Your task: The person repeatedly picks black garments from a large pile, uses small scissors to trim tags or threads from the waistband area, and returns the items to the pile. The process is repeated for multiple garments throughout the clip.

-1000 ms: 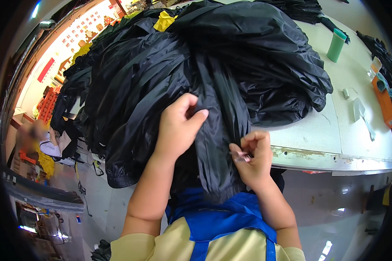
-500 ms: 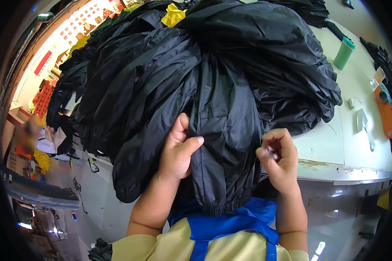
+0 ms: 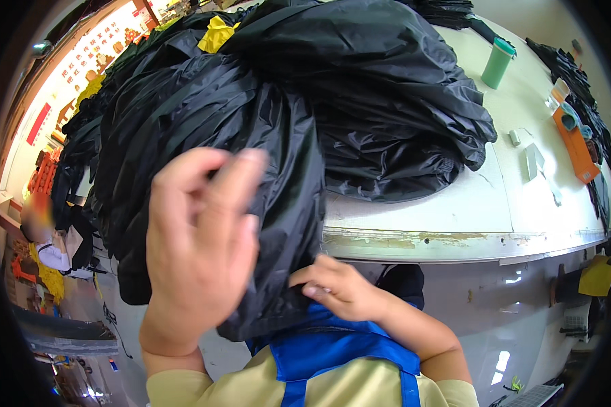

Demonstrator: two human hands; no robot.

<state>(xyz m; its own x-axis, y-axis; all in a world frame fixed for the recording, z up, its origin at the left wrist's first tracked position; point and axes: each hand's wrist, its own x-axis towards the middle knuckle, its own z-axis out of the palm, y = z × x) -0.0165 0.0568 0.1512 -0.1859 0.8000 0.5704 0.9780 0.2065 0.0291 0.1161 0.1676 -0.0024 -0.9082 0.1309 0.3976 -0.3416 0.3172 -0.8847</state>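
Note:
A heap of black, shiny thin-fabric garments (image 3: 285,136) is draped over the table edge, hanging down toward my lap. My left hand (image 3: 197,251) is raised in front of the hanging cloth, blurred by motion, with its fingers stretched and somewhat apart and nothing seen in them. Lower down, my right hand (image 3: 339,285) pinches the right edge of the nearest black garment (image 3: 278,285) close to its bottom end. The fingertips there are partly hidden against the dark fabric. Below lies my blue apron (image 3: 339,353).
On the white table (image 3: 400,217) stand a green cylindrical container (image 3: 498,62), a small white block (image 3: 514,138) and an orange box (image 3: 575,144). A yellow piece (image 3: 217,34) lies atop the heap. More black cloth (image 3: 570,78) lies far right. Another person (image 3: 51,251) is at far left.
My left hand has let go of the cloth and risen. My right hand has moved left and down to the garment's edge. The view has shifted rightward.

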